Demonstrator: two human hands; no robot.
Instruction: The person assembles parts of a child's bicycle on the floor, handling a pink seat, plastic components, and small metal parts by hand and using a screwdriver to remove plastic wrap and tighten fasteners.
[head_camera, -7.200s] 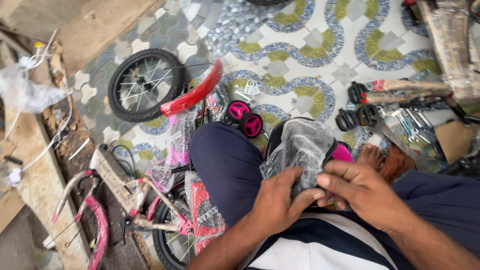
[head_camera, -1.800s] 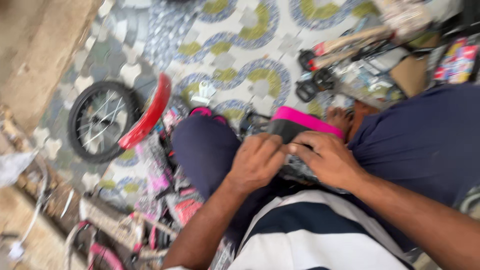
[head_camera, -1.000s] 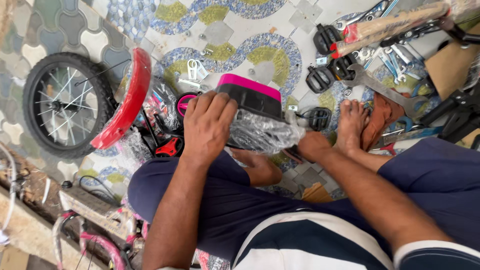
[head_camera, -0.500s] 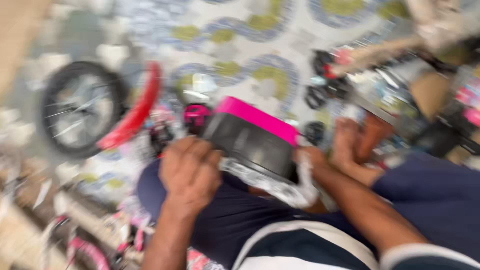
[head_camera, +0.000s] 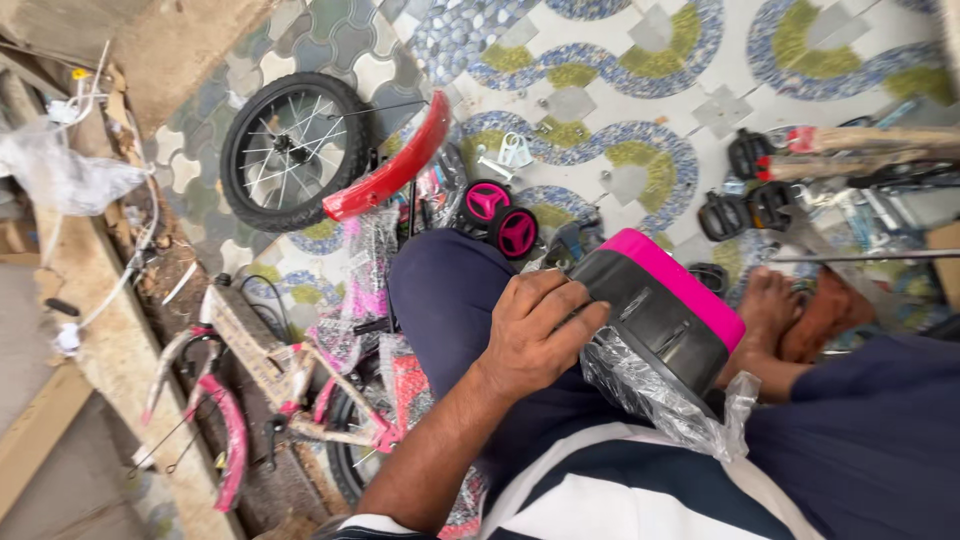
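Pink and black plastic makes up the bicycle basket (head_camera: 665, 320), which is held over the seated person's lap, tilted on its side. It is gripped at its black left edge by the left hand (head_camera: 530, 335), fingers curled closed around the rim, seemingly so that the clear plastic wrap (head_camera: 660, 400), bunched under the basket's lower end, can hang free of it. The right hand is not seen in the head view. Just left of the basket, two pink training wheels (head_camera: 500, 215) lie on the patterned tile floor (head_camera: 600, 60). Further left of the basket a red mudguard (head_camera: 385, 165) leans beside a spoked wheel (head_camera: 290, 150). To the basket's right, black pedals (head_camera: 745, 205) rest beside a bare foot (head_camera: 770, 305).
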